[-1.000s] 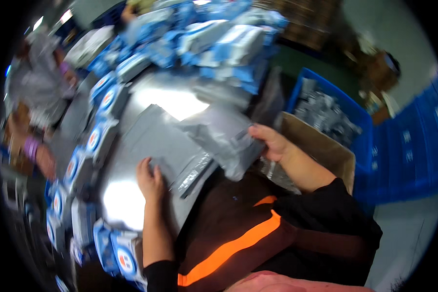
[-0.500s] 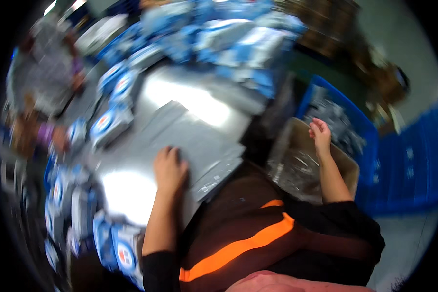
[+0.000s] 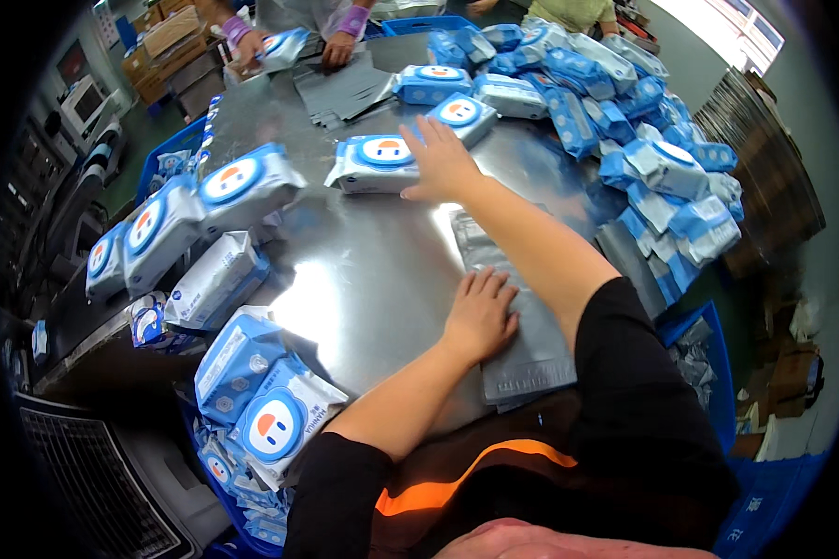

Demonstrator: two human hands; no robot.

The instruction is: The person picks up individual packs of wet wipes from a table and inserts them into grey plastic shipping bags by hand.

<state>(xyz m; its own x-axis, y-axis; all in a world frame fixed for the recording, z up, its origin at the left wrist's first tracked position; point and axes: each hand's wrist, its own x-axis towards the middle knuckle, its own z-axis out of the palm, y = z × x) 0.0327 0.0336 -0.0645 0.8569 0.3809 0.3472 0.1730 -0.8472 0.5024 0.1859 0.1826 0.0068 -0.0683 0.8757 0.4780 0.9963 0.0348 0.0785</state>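
Note:
My right hand (image 3: 446, 166) is stretched far across the metal table, fingers spread, at the right end of a white and blue wipes pack (image 3: 368, 168). Whether it touches the pack I cannot tell. A second wipes pack (image 3: 459, 114) lies just beyond the fingers, and a third pack (image 3: 431, 86) farther off. My left hand (image 3: 483, 315) rests open, palm down, on a stack of flat grey plastic mailing bags (image 3: 531, 359) at the table's near edge. Nothing is held in either hand.
Many wipes packs are heaped at the far right (image 3: 615, 112). More packs (image 3: 238, 182) line the left edge, above a blue crate (image 3: 238, 522). Across the table, a co-worker's hands (image 3: 340, 48) are by another grey bag stack (image 3: 345, 91). A blue bin (image 3: 718, 373) stands at right.
My right hand has swung from above the box on the right to the wipes packs across the table. My left hand stays on the grey bags. The view has turned.

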